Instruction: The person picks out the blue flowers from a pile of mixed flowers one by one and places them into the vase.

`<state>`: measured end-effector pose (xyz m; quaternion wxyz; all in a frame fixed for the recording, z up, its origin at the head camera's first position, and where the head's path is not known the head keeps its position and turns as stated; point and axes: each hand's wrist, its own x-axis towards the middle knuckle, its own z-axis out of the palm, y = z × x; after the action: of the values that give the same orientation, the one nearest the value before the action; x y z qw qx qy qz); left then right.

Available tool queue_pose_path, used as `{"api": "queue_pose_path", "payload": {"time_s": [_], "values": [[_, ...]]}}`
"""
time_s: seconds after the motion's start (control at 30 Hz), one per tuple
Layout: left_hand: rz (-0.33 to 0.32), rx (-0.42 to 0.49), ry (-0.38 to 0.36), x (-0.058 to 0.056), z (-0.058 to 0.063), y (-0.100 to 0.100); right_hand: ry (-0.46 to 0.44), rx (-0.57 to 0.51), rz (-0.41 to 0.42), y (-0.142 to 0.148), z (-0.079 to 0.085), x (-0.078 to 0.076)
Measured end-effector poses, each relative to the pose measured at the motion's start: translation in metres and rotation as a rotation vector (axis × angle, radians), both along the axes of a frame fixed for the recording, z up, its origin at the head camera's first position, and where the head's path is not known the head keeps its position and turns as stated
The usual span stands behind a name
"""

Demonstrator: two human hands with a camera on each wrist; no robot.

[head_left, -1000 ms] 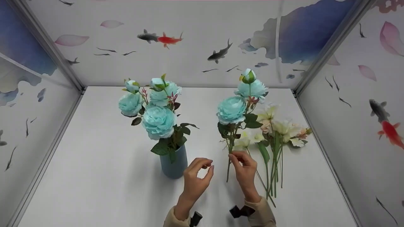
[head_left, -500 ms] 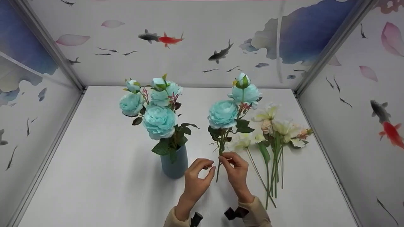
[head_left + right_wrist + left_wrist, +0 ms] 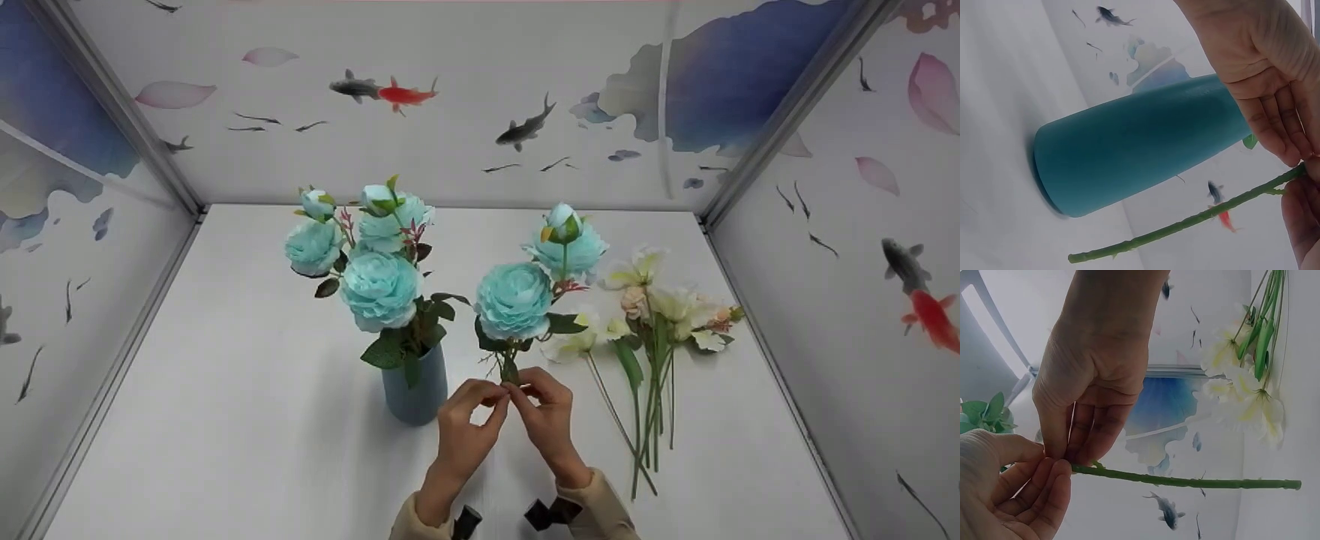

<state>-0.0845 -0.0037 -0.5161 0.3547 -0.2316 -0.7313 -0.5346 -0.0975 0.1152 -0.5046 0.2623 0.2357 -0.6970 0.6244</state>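
Observation:
A turquoise artificial peony (image 3: 514,300), with a second bloom and a bud behind it, stands upright between my hands. My right hand (image 3: 547,420) pinches its stem below the leaves. My left hand (image 3: 465,427) meets it at the same spot, thumb and fingertips on the stem. In the left wrist view the bare green stem (image 3: 1213,484) runs on past both hands' fingers; its cut end hangs free. Left of the hands is a blue-grey vase (image 3: 415,386) holding several turquoise peonies (image 3: 380,289). The right wrist view has the vase (image 3: 1140,152) beside the stem (image 3: 1185,226).
White and peach artificial flowers (image 3: 679,306) with long green stems lie on the white table (image 3: 225,420) to the right. Printed panels with fish and petals enclose the table at the back and both sides. A small black device (image 3: 553,514) is on the right wrist.
My right hand has carried the peony leftward and down, its blooms tipping toward me, until the stem reached my left hand's fingertips. My left hand has hardly moved; the vase stays put.

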Motion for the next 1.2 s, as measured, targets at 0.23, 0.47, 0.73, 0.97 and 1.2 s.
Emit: {"api": "queue_pose_path", "payload": {"time_s": [0.23,0.47,0.73,0.97,1.2], "values": [[0.029,0.026,-0.013,-0.001,-0.006,-0.002,-0.006,0.009,-0.010,-0.002,0.000,0.002],[0.011,0.055,-0.057,0.006,0.020,-0.005,0.005,0.006,-0.001,-0.003,-0.003,0.000],[0.015,0.027,-0.080,0.003,0.003,-0.006,0.007,0.004,-0.002,-0.003,0.005,0.001],[0.022,0.015,-0.112,0.012,0.028,-0.008,0.007,-0.007,0.027,-0.005,0.007,0.002],[0.026,0.020,-0.137,0.013,0.028,-0.009,0.010,-0.011,0.035,-0.007,0.007,0.004]]}}
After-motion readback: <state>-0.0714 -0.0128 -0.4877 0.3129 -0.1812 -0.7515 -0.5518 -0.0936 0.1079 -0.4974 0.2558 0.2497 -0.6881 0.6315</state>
